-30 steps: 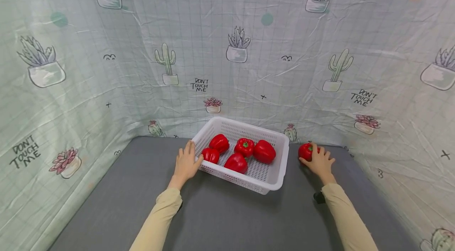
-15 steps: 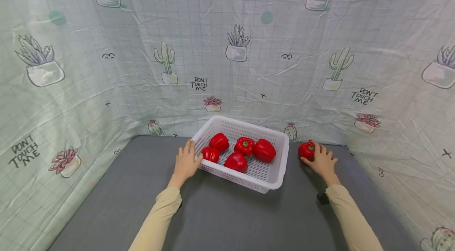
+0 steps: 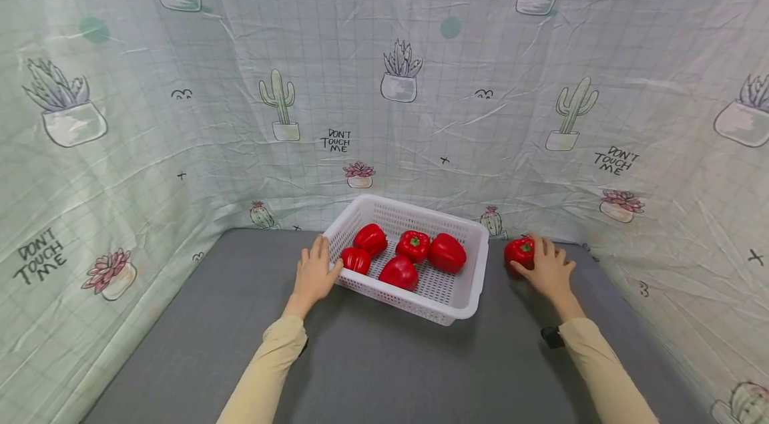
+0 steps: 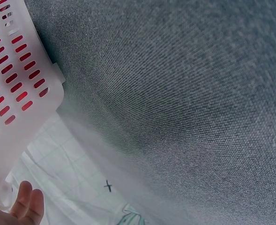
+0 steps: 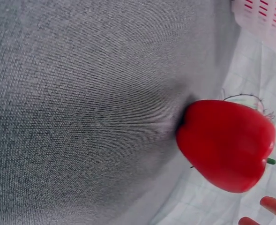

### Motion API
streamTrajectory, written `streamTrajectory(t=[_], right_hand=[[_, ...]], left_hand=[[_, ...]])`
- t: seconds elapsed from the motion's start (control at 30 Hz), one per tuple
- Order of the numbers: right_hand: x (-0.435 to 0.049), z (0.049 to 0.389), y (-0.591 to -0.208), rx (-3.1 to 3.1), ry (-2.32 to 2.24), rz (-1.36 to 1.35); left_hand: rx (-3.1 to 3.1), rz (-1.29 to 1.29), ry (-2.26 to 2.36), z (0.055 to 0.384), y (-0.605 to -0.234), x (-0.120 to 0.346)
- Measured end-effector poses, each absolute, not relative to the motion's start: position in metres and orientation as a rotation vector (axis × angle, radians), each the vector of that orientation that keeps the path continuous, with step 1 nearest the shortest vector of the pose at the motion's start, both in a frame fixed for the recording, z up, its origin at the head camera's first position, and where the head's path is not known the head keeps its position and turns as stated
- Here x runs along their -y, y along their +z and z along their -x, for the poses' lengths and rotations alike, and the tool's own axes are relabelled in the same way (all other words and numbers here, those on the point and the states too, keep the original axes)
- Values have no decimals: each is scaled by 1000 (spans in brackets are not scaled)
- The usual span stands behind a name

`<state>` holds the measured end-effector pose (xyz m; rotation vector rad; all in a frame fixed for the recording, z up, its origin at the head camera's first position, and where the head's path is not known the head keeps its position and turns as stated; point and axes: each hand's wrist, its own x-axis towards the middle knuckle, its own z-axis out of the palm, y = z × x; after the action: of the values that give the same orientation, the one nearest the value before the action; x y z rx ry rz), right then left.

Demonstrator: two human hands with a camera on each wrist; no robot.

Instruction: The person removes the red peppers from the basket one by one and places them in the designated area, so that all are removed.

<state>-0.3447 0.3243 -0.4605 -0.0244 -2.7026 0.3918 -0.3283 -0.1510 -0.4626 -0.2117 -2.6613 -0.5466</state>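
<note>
In the head view, a white perforated plastic basket [image 3: 480,270] holds several red bell peppers [image 3: 399,274]. My left hand [image 3: 312,280] rests at the basket's left corner with fingers extended along the side and the thumb at the near rim. Two of its fingers [image 4: 34,206] show beside the basket wall in the left wrist view. To the right of the basket, one bell pepper [image 3: 518,254] stands on the table, its green stem up. My right hand [image 3: 551,275] is spread at its right side. In the right wrist view, the fingertips [image 5: 272,205] appear apart from the pepper.
A dark grey cloth surface [image 3: 390,370] covers the table. Pale printed sheeting [image 3: 420,130] with cactus drawings hangs behind and along both sides. The basket stands close to the back sheet.
My right hand has loosened from the bell pepper and shifted slightly right, uncovering more of it. The left hand and the basket stay in place.
</note>
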Motion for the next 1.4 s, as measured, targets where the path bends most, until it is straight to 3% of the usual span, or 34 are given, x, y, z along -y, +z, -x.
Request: streamTrajectory(t=[0.87, 1.4], right_hand=[[-279, 315, -433, 2540, 414, -258], [-240, 313, -427, 2563, 439, -444]], left_hand=[[2613, 224, -576, 330, -465, 154], [2669, 206, -564, 328, -463, 151]])
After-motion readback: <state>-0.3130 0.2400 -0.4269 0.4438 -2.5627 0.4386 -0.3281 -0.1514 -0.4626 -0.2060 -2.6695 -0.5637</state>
